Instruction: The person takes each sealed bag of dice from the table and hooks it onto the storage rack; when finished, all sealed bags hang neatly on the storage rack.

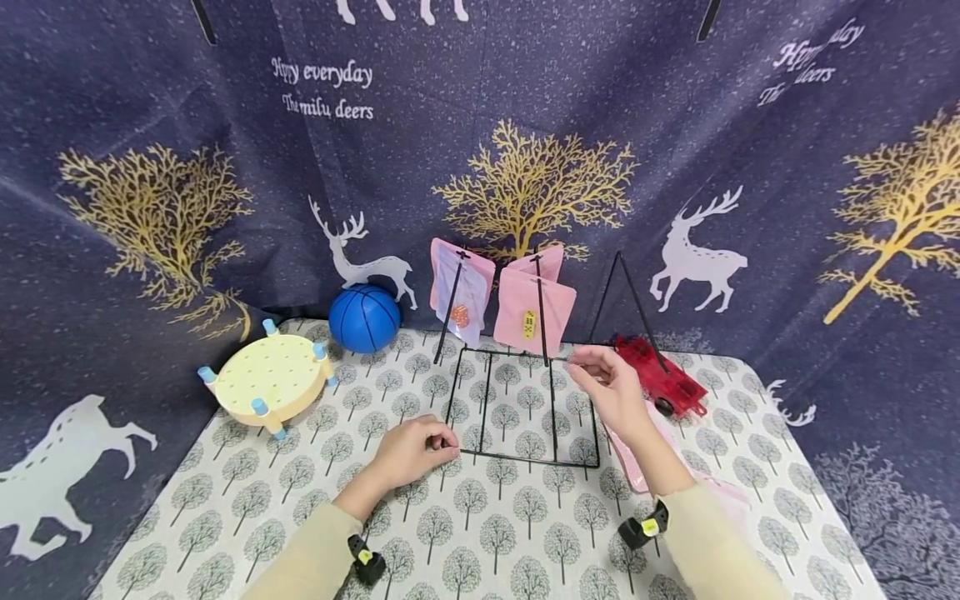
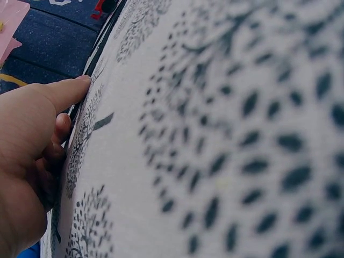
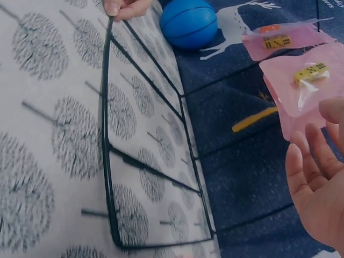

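Observation:
A black wire rack [image 1: 525, 457] stands on the tree-print tablecloth, its flat base frame [image 3: 105, 134] lying on the cloth. Two pink bags hang from its uprights: one with an orange piece [image 1: 459, 293] and one with a yellow die [image 1: 534, 312]. My left hand [image 1: 416, 450] rests at the frame's front-left corner, its curled fingers [image 3: 121, 8] pinching the wire [image 2: 102, 45] and the thumb [image 2: 64, 91] lying along it. My right hand [image 1: 607, 387] hovers above the frame's back-right corner. Its palm [image 3: 317, 183] is open and empty, just short of the die bag [image 3: 306, 80].
A blue ball [image 1: 363, 318] sits at the back left, by a yellow round board with blue pegs [image 1: 270, 379]. A red toy car [image 1: 660, 379] stands right of the rack. More pink bags [image 1: 633, 471] lie under my right forearm. A dark deer-print curtain [image 1: 150, 250] surrounds the table.

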### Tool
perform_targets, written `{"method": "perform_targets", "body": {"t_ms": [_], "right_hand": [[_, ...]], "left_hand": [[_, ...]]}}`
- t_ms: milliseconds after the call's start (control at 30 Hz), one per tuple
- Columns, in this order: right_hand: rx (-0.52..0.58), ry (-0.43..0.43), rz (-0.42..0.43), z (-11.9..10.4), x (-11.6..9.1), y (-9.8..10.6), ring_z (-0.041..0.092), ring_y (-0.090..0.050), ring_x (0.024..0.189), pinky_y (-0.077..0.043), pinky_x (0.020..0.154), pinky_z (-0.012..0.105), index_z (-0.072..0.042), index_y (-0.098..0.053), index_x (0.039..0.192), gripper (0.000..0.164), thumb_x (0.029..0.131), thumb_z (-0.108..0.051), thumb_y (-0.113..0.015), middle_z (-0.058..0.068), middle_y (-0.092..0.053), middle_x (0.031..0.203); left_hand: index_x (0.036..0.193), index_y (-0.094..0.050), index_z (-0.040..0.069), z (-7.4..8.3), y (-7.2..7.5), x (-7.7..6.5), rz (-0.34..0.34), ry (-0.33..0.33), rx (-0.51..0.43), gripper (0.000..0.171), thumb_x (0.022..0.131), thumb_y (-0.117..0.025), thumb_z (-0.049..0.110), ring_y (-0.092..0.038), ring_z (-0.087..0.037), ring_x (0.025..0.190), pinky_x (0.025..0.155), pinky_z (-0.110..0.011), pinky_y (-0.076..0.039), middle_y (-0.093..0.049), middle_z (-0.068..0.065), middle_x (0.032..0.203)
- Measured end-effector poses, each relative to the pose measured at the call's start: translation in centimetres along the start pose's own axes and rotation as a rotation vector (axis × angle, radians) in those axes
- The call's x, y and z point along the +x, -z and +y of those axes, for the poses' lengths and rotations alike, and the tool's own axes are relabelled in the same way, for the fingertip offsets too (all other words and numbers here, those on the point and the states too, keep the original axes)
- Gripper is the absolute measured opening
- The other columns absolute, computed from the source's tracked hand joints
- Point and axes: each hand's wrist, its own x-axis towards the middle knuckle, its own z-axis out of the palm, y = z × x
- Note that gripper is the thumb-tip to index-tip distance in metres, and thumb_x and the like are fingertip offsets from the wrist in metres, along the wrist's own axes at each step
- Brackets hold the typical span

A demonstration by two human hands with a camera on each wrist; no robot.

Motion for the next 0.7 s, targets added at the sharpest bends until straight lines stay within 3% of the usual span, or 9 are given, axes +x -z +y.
{"method": "perform_targets", "body": {"t_ms": [167,467,700], "right_hand": [[-0.093,-0.024,-0.038,-0.5,-1.2,1.6,0.022,-0.064,0.086,-0.051,0.068,0.020,0.008,-0.059,0.109,0.023,0.088,0.000,-0.066,0.026,-0.063,0.102],[-0.191,-0.098,-0.013,-1.0,-3.3,4.9,0.022,-0.063,0.092,-0.050,0.073,0.019,0.001,-0.060,0.112,0.024,0.089,-0.006,-0.066,0.021,-0.064,0.105],[-0.355,-0.133,-0.007,1.2,-4.3,7.4,0.024,-0.064,0.091,-0.048,0.074,0.017,-0.005,-0.061,0.113,0.026,0.090,-0.016,-0.067,0.015,-0.065,0.105]], "left_hand": [[0.084,-0.063,0.045,0.0,0.0,0.0,-0.003,0.006,-0.002,0.009,0.081,-0.072,0.046,-0.047,-0.002,0.063,0.055,-0.024,-0.040,-0.050,0.020,0.076],[0.084,-0.064,0.043,0.0,0.0,-0.1,-0.005,0.010,-0.004,0.009,0.081,-0.072,0.045,-0.047,-0.002,0.064,0.055,-0.024,-0.040,-0.050,0.019,0.077],[0.085,-0.063,0.043,0.0,0.0,0.0,-0.007,0.011,-0.001,0.009,0.081,-0.072,0.045,-0.047,-0.003,0.064,0.056,-0.024,-0.040,-0.050,0.020,0.077]]}}
